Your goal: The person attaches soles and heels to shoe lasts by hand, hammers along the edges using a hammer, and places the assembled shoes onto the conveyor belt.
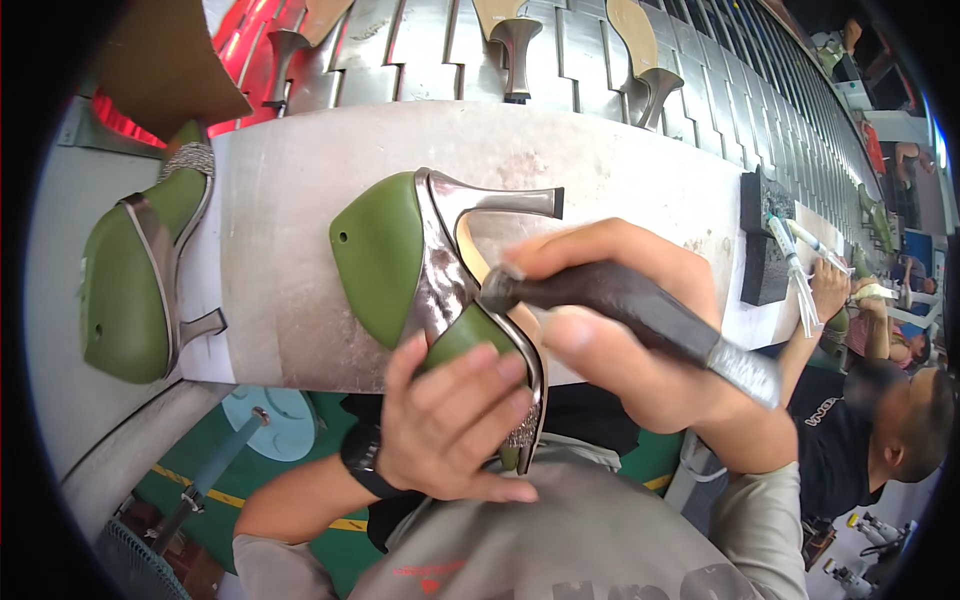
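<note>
A metallic bronze high-heeled shoe (445, 275) lies on its side on a green last (380, 255), its heel pointing right. My left hand (455, 420) is closed over its toe end, fingers pressed across the green part and the glittery toe. In my right hand (650, 340) is a dark-handled tool (620, 305) with silver wrapping at its butt. The tool's blunt grey tip is by the shoe's edge, near the pale insole; blur hides its exact kind and whether it touches.
Another shoe on a green last (130, 270) stands at the left. Beyond the pale work board (590, 160), a metal slat conveyor (400, 60) carries several heeled soles. A black block (765, 235) and white-bristled brushes (795, 265) sit at the right, near a co-worker (865, 420).
</note>
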